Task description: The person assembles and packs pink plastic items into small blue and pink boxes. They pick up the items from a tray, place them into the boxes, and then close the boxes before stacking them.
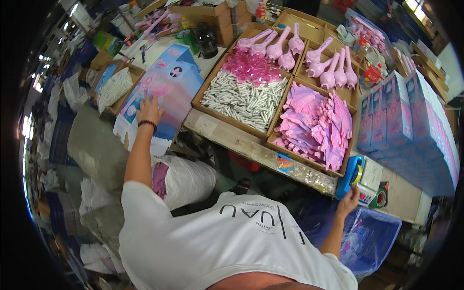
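Observation:
My left hand [149, 110] lies with fingers spread on a stack of flattened blue-and-pink printed cartons [170, 94] at the table's left. My right hand [348, 201] is at a blue tape dispenser [348, 177], its fingertips beside a yellow tape roll [357, 174]. Whether those fingers pinch a strip of tape is too small to tell. Between my hands, a divided cardboard tray [232, 130] holds silver-white batteries [246, 101], clear pink plastic parts [250, 67], pink-purple wing-shaped pieces [315, 123] and pink plastic wand handles [277, 47].
Finished-looking printed boxes [398, 112] stand in rows at right. A green tape roll [380, 198] sits by the dispenser. Below is a blue plastic crate [377, 239]; a white sack [188, 181] leans under the left edge. A dark jar [206, 40] stands behind the cartons.

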The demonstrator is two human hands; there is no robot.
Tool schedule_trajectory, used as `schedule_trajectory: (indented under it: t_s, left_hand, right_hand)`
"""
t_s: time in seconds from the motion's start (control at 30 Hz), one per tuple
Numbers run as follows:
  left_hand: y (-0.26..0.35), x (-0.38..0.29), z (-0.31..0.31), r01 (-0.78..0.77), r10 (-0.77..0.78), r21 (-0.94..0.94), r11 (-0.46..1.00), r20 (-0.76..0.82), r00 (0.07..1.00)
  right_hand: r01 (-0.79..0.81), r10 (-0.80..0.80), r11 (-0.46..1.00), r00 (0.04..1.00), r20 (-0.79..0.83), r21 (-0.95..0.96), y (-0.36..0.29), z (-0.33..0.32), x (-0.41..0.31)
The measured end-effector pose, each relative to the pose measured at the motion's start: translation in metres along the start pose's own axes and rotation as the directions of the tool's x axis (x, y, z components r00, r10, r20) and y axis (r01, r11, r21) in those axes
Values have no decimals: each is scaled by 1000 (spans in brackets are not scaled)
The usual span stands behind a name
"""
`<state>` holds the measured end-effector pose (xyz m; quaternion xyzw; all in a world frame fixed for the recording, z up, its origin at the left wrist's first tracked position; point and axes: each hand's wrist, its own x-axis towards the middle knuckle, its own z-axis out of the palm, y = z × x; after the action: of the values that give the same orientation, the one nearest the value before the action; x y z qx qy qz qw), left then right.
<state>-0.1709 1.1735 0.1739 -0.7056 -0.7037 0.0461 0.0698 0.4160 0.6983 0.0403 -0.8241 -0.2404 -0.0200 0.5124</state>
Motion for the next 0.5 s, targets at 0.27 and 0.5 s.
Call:
schedule_trajectory:
  t_s: [0.27,0.5]
  left_hand:
    - [-37,9,-89,-39,13,-78,996,-311,950]
    - [157,-102,-169,-899,750,-312,308,-502,431]
  right_hand:
    - [67,-84,996,916,392,55,-123,87,-56]
    - [377,-436,896,845,309,235,-202,103,-81]
